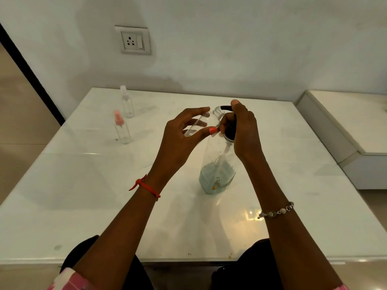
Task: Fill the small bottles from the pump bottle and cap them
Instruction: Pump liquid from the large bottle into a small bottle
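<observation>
The left hand point(182, 137) holds a small bottle point(215, 114) of clear plastic that has no cap on it. Its fingers point(196, 111) are half bent and a little spread. The thumb, with a pink nail, presses on the near side of the bottle and the other fingers lie on the far side, so the bottle is pinched between them. The bottle is tilted, with its open neck up and to the right, just beside the black pump head point(225, 107). The left wrist is raised above the worktop point(83, 185), and a red thread point(146, 186) is tied around it.

The right hand point(244, 130) grips the top of the pump bottle point(217, 172). Its fingers are curled close together around the black collar, and one fingertip point(236, 103) lies on top of the pump head. The forearm rises from the lower right and has a bead bracelet point(276, 211) on the wrist. The pump bottle stands upright in the middle of the worktop, with pale blue liquid only in its lower part.

At the far left of the worktop two more bottles stand upright, near each other but apart: a pink-capped bottle point(121, 128) and, behind it, a clear-capped bottle point(127, 102).
</observation>
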